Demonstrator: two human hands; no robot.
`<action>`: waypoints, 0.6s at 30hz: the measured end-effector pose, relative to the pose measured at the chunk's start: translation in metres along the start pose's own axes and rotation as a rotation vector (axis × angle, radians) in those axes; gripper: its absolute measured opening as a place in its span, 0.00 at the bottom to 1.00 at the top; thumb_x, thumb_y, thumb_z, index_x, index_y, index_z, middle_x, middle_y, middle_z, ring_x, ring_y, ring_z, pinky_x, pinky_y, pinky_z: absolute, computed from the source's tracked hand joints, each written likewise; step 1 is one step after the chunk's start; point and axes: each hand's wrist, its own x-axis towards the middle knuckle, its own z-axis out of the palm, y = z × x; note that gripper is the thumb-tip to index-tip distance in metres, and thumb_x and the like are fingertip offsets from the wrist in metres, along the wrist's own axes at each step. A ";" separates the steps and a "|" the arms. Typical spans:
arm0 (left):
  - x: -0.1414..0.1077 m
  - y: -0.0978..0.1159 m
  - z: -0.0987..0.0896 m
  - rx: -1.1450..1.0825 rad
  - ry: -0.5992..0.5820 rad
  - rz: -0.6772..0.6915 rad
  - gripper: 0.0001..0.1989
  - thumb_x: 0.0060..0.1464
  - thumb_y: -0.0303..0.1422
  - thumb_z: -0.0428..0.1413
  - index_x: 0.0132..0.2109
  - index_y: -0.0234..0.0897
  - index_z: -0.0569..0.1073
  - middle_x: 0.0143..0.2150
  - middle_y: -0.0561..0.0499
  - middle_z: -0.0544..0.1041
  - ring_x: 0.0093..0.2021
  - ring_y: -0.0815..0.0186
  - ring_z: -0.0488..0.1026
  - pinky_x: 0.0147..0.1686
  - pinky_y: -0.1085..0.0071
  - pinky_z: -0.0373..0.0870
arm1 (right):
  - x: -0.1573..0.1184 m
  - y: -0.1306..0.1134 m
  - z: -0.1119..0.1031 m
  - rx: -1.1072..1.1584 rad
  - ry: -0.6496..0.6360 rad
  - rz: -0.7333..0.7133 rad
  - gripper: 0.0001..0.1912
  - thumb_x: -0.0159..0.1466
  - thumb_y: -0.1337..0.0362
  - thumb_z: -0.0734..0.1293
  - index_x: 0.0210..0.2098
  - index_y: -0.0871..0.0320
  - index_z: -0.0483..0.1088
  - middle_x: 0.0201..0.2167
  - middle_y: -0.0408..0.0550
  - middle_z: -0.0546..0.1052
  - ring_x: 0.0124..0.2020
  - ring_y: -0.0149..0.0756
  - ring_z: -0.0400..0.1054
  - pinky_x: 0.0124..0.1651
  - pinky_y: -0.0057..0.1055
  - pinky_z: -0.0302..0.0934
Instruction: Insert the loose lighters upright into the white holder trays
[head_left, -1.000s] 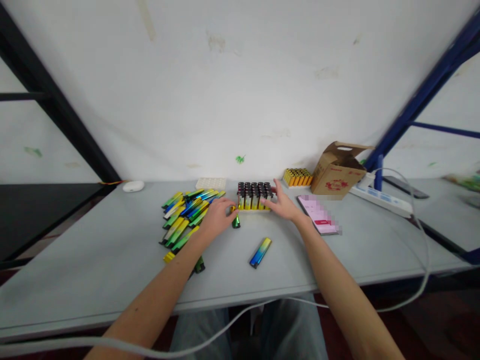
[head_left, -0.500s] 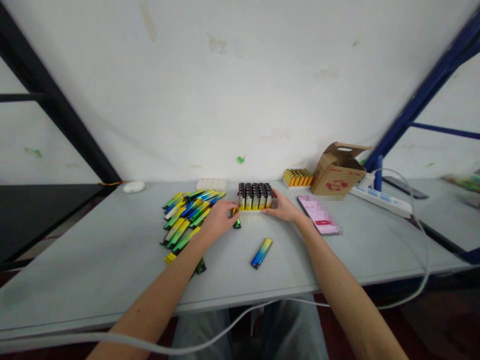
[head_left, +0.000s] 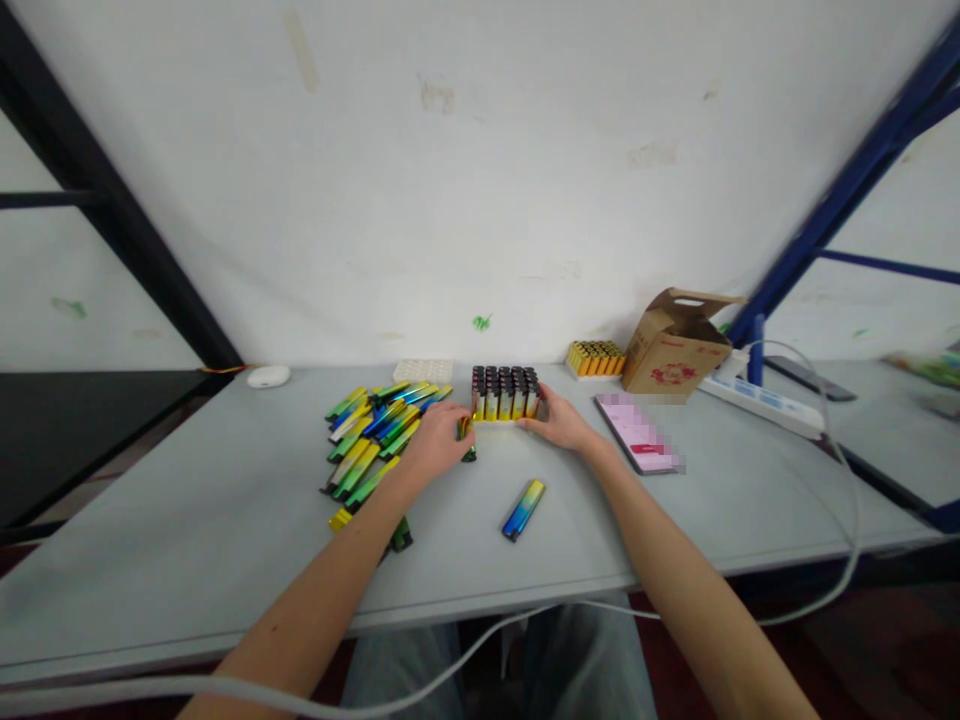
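Upright lighters (head_left: 506,392) with black tops stand packed in rows in a white tray (head_left: 496,424). My right hand (head_left: 561,418) grips the right end of this block, thumb at the front and fingers along the side. At the left end, my left hand (head_left: 441,440) is closed on a shiny yellow-green lighter (head_left: 469,453), mostly hidden by the fingers. Beside that hand lies a loose pile of green, yellow and blue lighters (head_left: 362,462), partly behind my left forearm. A single yellow-blue lighter (head_left: 523,510) rests on the table between my arms.
At the wall are a white perforated tray (head_left: 424,371), a block of yellow-orange cylinders (head_left: 596,358) and an open cardboard box (head_left: 675,355). A phone (head_left: 637,433), a power strip (head_left: 765,402) and a white case (head_left: 268,376) lie around. A white cable (head_left: 480,640) crosses the table's front edge.
The tray of lighters has slid slightly left, with my right hand moving along on it. My left hand has shifted slightly left, still closed on the lighter.
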 end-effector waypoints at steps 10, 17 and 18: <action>-0.002 0.003 -0.003 0.037 -0.066 0.015 0.12 0.55 0.32 0.55 0.43 0.35 0.80 0.45 0.42 0.80 0.48 0.53 0.75 0.53 0.57 0.71 | 0.002 -0.001 0.002 -0.006 -0.033 0.004 0.40 0.52 0.54 0.77 0.60 0.61 0.63 0.57 0.58 0.74 0.56 0.49 0.69 0.61 0.46 0.62; -0.002 0.010 -0.007 0.035 -0.082 0.024 0.11 0.58 0.32 0.54 0.43 0.34 0.80 0.45 0.42 0.80 0.48 0.54 0.75 0.54 0.56 0.70 | 0.001 0.003 -0.018 0.015 -0.112 0.076 0.42 0.50 0.55 0.78 0.59 0.62 0.64 0.56 0.59 0.74 0.55 0.50 0.71 0.60 0.46 0.63; -0.002 0.010 -0.008 0.033 -0.080 0.021 0.11 0.58 0.32 0.54 0.43 0.34 0.79 0.45 0.43 0.81 0.48 0.54 0.75 0.54 0.56 0.70 | 0.000 0.005 -0.021 0.007 -0.115 0.086 0.43 0.49 0.55 0.78 0.59 0.62 0.64 0.57 0.59 0.74 0.55 0.51 0.71 0.61 0.47 0.63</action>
